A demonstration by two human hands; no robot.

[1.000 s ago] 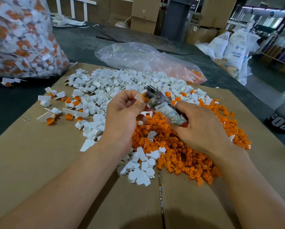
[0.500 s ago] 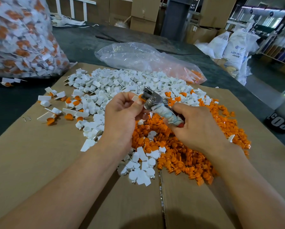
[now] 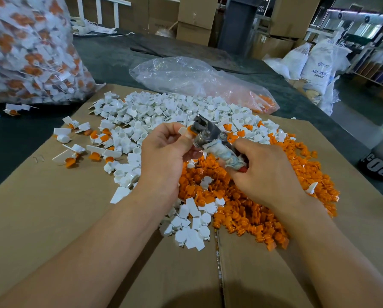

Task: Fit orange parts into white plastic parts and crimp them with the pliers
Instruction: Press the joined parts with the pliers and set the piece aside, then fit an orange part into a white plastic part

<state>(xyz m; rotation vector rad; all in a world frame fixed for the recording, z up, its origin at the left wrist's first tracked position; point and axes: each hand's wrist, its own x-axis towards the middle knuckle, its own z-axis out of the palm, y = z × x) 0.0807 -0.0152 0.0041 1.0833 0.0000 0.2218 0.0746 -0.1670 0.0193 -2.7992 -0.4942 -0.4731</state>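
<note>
Pinching white part (image 3: 183, 130) in left hand (image 3: 163, 152) fingers, right hand (image 3: 263, 172) fingers round pliers (image 3: 206, 131); squeeze squarely, orange insert (image 3: 190, 129) seated.

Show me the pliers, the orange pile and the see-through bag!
pliers (image 3: 225, 154): head view, on the cloth-wrapped handle.
orange pile (image 3: 252, 210): head view, middle of the heap.
see-through bag (image 3: 186, 78): head view, its crumpled top.
</note>
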